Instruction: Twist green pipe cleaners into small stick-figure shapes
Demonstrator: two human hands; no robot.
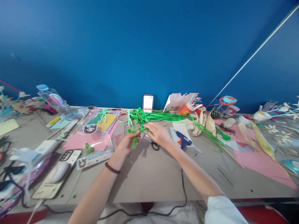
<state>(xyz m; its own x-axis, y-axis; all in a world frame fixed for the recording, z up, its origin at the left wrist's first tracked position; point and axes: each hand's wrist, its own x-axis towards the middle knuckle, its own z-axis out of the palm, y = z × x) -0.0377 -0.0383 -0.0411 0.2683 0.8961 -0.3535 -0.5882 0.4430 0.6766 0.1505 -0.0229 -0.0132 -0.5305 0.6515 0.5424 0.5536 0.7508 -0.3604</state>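
Green pipe cleaners (pixel 135 142) are pinched in my left hand (pixel 130 141), their ends hanging below the fingers. My right hand (pixel 157 133) has its fingertips closed on another part of the same green stems, just to the right. Behind both hands lies a pile of bright green pipe cleaners (pixel 165 117), with curled bushy ends on its left. A pair of scissors (pixel 155 145) rests on the table beneath my right hand, its black handle showing. A blue glue gun (pixel 183 139) lies to the right of my right wrist.
A phone (pixel 148 103) leans on the blue wall. To the left are pink paper (pixel 77 140) under a clear bag, a water bottle (pixel 54 101) and a phone (pixel 57 174) with earbuds case. Paper cups (pixel 187 109), dried husks (pixel 210 123) and more green stems (pixel 207 134) lie right. A black cord (pixel 183 186) crosses the front edge.
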